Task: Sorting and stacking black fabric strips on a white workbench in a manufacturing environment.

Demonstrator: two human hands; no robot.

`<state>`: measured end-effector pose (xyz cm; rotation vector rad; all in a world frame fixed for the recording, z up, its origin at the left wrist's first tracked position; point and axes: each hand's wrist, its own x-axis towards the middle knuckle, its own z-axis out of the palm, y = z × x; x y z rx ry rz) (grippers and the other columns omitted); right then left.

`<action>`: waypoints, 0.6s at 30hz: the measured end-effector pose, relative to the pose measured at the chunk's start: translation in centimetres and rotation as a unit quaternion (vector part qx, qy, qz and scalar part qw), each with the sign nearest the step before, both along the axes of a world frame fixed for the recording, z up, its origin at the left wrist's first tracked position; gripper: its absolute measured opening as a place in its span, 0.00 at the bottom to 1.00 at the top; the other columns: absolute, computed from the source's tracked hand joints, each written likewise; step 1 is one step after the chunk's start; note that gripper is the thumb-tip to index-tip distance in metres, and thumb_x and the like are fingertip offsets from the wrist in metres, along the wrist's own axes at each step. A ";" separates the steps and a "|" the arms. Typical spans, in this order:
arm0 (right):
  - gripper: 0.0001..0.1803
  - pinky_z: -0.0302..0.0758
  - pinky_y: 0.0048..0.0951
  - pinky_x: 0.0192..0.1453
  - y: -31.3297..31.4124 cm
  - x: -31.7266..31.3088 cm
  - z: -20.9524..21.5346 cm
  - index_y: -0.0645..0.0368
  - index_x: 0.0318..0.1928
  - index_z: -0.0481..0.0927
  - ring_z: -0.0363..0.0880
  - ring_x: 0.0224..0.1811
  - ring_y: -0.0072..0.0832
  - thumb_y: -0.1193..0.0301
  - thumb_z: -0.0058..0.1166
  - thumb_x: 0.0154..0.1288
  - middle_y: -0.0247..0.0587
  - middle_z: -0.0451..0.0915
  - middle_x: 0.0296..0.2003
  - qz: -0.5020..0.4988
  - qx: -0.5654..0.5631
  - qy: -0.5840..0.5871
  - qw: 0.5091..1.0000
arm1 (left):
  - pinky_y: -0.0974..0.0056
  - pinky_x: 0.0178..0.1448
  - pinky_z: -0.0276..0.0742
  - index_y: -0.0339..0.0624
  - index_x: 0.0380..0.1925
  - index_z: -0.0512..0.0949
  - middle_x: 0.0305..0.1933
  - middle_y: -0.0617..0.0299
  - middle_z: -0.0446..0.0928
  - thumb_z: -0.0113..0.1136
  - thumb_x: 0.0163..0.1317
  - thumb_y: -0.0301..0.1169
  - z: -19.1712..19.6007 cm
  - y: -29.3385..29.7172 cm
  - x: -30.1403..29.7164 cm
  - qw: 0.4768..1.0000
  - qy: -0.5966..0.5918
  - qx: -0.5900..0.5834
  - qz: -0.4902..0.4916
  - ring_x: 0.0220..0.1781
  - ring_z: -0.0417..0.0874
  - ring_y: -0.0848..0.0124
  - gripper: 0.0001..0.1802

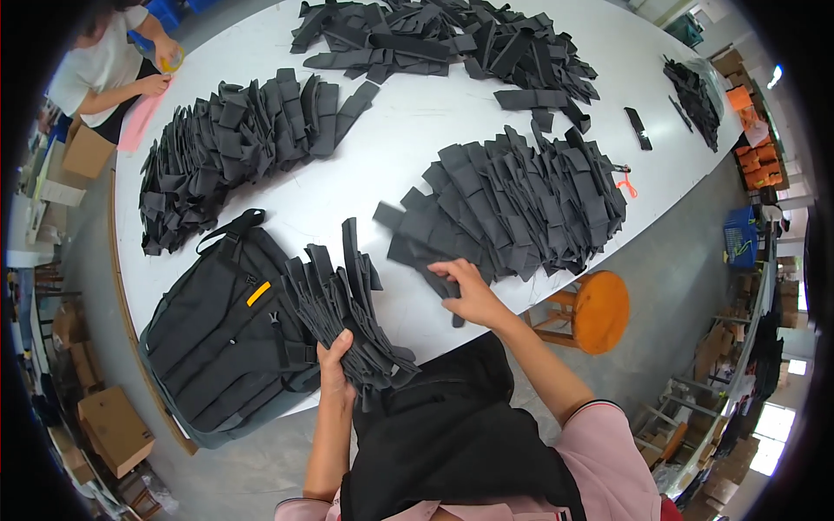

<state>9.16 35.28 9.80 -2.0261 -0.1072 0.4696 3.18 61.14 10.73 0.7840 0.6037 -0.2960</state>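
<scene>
Left hand (334, 369) grips a fanned bundle (343, 308) of black fabric strips at the near table edge, fingers wrapped tight round its lower end, thumb up over the front. Bundle stands roughly upright, leaning against a black backpack (221, 334) that lies flat on the table's near left corner, partly over the edge. Right hand (469, 291) reaches to the right of the bundle, fingers curled and pinching one dark strip (426, 260) at the near edge of a big overlapped pile (521, 208); strip is blurred. White table (391, 148) also carries a second pile (234, 143) at left and a looser heap (452, 43) at the far end. Small black piece (638, 128) lies alone near the right edge, beyond it a small heap (695, 95). Orange snips (627, 184) just beside the big pile. Round wooden stool (591, 311) stands on the floor right of the hand. Another person (109, 65) works at the far left corner over a pink piece (139, 117).
</scene>
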 end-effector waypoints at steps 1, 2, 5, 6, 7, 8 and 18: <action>0.33 0.61 0.34 0.57 0.0 -0.5 1.2 0.52 0.54 0.69 0.62 0.49 0.41 0.81 0.51 0.40 0.43 0.66 0.45 0.001 0.000 0.002 1.000 | 0.60 0.47 0.78 0.31 0.54 0.62 0.44 0.51 0.73 0.63 0.48 0.32 0.2 0.1 0.1 1.000 0.002 0.000 0.001 0.42 0.78 0.62 0.34; 0.35 0.62 0.35 0.57 0.1 -1.1 2.2 0.53 0.55 0.69 0.63 0.49 0.41 0.82 0.53 0.39 0.44 0.65 0.46 -0.028 -0.011 -0.026 0.999 | 0.60 0.47 0.78 0.30 0.54 0.62 0.44 0.51 0.73 0.63 0.48 0.31 0.4 0.1 0.3 1.000 0.006 0.004 0.007 0.42 0.78 0.62 0.34; 0.37 0.63 0.37 0.56 0.7 -0.6 1.4 0.56 0.57 0.68 0.63 0.50 0.43 0.84 0.53 0.38 0.46 0.64 0.49 -0.045 -0.100 -0.123 0.986 | 0.60 0.47 0.79 0.31 0.54 0.62 0.45 0.51 0.73 0.63 0.48 0.31 1.5 -0.3 1.2 0.999 0.024 0.032 0.029 0.42 0.79 0.62 0.34; 0.38 0.63 0.38 0.56 0.6 0.1 0.2 0.57 0.57 0.67 0.63 0.51 0.45 0.83 0.54 0.38 0.49 0.64 0.50 -0.014 -0.202 -0.172 0.964 | 0.60 0.47 0.79 0.31 0.54 0.62 0.45 0.51 0.73 0.63 0.48 0.31 1.8 -0.4 1.6 0.997 0.032 0.052 0.041 0.42 0.79 0.62 0.34; 0.39 0.64 0.39 0.55 0.6 0.7 -0.7 0.58 0.58 0.66 0.62 0.52 0.46 0.83 0.54 0.37 0.51 0.64 0.50 0.018 -0.301 -0.218 0.928 | 0.60 0.47 0.79 0.31 0.54 0.62 0.45 0.51 0.73 0.63 0.48 0.31 2.0 -0.2 1.7 0.997 0.034 0.053 0.040 0.42 0.79 0.62 0.34; 0.39 0.64 0.39 0.55 0.8 1.4 -1.1 0.58 0.58 0.66 0.62 0.52 0.46 0.83 0.54 0.37 0.51 0.64 0.50 0.021 -0.298 -0.218 0.929 | 0.60 0.47 0.79 0.31 0.54 0.62 0.45 0.51 0.73 0.63 0.48 0.31 2.2 0.0 1.8 0.997 0.026 0.056 0.037 0.42 0.79 0.62 0.34; 0.21 0.71 0.38 0.42 1.3 6.0 -3.6 0.63 0.38 0.70 0.70 0.42 0.43 0.76 0.57 0.38 0.47 0.71 0.36 0.022 -0.371 -0.196 0.907 | 0.59 0.46 0.80 0.31 0.54 0.62 0.44 0.50 0.73 0.63 0.48 0.31 2.2 1.9 0.5 0.996 0.009 0.052 0.078 0.41 0.79 0.61 0.33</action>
